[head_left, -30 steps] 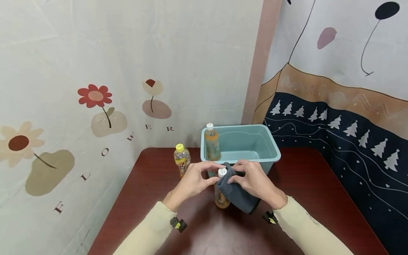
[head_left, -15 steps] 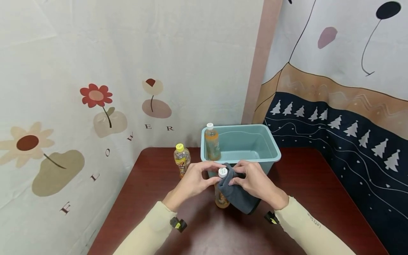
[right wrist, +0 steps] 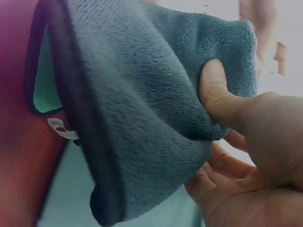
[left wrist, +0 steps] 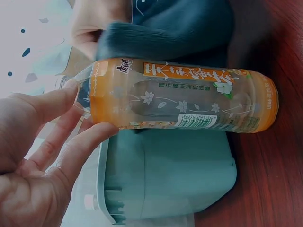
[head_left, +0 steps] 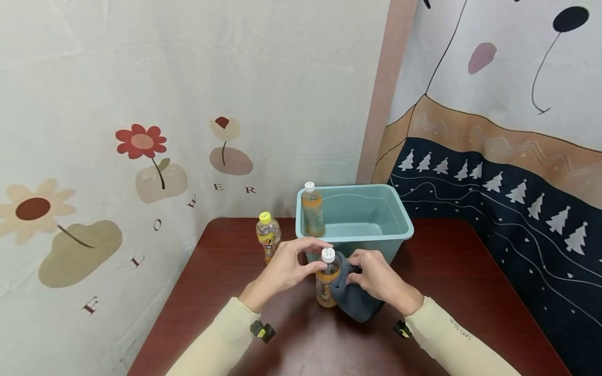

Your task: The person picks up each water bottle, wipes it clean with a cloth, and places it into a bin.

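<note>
My left hand (head_left: 292,263) holds a clear bottle (head_left: 325,287) by its neck, thumb and fingers round it just below the white cap (head_left: 328,255). The bottle stands upright on the table, and its orange label (left wrist: 184,97) with a barcode shows in the left wrist view. On its right side, my right hand (head_left: 376,275) pinches a folded dark grey cloth (right wrist: 137,104) between thumb and fingers. The cloth hangs down beside the bottle; whether it touches the bottle is hard to tell.
Behind the hands stands a light blue plastic tub (head_left: 400,209), with a white-capped bottle (head_left: 313,211) upright at its left end. A yellow-capped bottle (head_left: 268,235) is left of the tub on the reddish-brown table (head_left: 211,292). Printed curtains (head_left: 291,94) hang behind the table.
My right hand has drawn the cloth off the bottle's neck, rightward and slightly down, baring the shoulder and label. My left hand has stayed at the neck.
</note>
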Motion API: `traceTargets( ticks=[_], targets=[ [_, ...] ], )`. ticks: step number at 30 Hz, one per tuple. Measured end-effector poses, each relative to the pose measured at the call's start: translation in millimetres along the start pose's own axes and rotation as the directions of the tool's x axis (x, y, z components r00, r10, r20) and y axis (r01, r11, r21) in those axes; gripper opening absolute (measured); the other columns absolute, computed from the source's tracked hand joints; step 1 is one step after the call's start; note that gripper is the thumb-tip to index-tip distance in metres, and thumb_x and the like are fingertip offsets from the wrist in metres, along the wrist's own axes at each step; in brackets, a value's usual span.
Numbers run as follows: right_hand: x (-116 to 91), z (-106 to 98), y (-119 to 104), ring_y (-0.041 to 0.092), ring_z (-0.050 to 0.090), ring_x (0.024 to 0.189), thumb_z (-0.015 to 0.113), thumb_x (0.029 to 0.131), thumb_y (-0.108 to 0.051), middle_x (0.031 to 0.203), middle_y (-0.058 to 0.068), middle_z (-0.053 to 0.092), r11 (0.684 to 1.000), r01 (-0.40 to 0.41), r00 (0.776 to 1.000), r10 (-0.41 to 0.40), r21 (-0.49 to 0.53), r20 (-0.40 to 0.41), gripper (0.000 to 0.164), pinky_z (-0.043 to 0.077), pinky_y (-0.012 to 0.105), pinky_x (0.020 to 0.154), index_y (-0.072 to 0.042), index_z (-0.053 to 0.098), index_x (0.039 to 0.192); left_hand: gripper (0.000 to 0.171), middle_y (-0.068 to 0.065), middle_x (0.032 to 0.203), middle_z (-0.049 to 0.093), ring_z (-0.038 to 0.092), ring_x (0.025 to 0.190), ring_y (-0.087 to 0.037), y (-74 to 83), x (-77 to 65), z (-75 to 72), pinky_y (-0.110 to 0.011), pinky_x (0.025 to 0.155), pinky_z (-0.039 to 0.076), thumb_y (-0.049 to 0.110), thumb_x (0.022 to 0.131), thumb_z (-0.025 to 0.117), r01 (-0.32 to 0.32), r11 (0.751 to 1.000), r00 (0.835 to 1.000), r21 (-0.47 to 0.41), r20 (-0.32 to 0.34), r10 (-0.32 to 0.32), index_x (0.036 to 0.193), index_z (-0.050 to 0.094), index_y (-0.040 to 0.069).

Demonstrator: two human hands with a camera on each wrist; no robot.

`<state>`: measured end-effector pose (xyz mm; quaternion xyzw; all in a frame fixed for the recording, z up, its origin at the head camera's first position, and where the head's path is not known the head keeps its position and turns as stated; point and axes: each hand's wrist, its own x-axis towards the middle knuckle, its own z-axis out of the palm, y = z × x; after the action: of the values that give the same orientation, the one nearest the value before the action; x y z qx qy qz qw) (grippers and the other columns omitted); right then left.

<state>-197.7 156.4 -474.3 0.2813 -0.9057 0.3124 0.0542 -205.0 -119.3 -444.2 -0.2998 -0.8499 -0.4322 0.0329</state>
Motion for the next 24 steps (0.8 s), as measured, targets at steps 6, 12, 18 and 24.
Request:
traceTargets(
  ticks=[6, 12, 18, 24],
  targets=[
    [-0.6, 28.4, 18.4, 0.01, 0.074, 0.086, 0.094, 0.094, 0.002, 0.094, 0.0, 0.08, 1.0, -0.006, 0.993, 0.009, -0.027, 0.114, 0.019, 0.055, 0.022, 0.07, -0.015, 0.093, 0.1, 0.041, 0.005, 0.133, 0.086, 0.084, 0.12, -0.022, -2.2, -0.3, 0.2, -0.034, 0.084, 0.065, 0.02, 0.103, 0.093, -0.005, 1.0, 1.0, -0.012, 0.006, 0.005, 0.141, 0.082, 0.029],
    [-0.8, 47.7, 29.9, 0.0, 0.049, 0.064, 0.091, 0.093, 0.009, 0.085, 0.004, 0.084, 1.0, -0.026, 0.981, 0.028, -0.017, 0.191, 0.019, 0.039, 0.022, 0.061, -0.01, 0.09, 0.092, 0.041, 0.005, 0.133, 0.086, 0.084, 0.12, -0.02, -4.6, 0.5, 1.2, -0.028, 0.089, 0.063, 0.019, 0.102, 0.093, -0.017, 1.0, 1.0, -0.012, 0.002, 0.017, 0.14, 0.082, 0.029],
    [-0.1, 54.0, 34.8, -0.002, 0.047, 0.061, 0.089, 0.091, 0.011, 0.079, 0.002, 0.083, 1.0, -0.026, 0.982, 0.026, -0.003, 0.188, 0.021, 0.035, 0.021, 0.059, -0.01, 0.089, 0.088, 0.041, 0.005, 0.132, 0.086, 0.084, 0.121, -0.02, -5.9, 1.1, 1.2, -0.029, 0.094, 0.064, 0.018, 0.102, 0.093, -0.012, 1.0, 1.0, -0.019, 0.002, 0.012, 0.14, 0.082, 0.029],
    [-0.3, 47.2, 33.4, -0.001, 0.059, 0.07, 0.088, 0.094, 0.008, 0.091, 0.004, 0.086, 0.999, -0.027, 0.988, 0.023, 0.024, 0.151, 0.022, 0.044, 0.022, 0.064, -0.013, 0.093, 0.095, 0.042, 0.004, 0.134, 0.086, 0.084, 0.122, -0.022, -6.1, 0.9, 0.8, -0.029, 0.094, 0.065, 0.018, 0.103, 0.092, -0.01, 0.999, 1.0, -0.032, 0.01, 0.011, 0.142, 0.082, 0.029]
  ],
)
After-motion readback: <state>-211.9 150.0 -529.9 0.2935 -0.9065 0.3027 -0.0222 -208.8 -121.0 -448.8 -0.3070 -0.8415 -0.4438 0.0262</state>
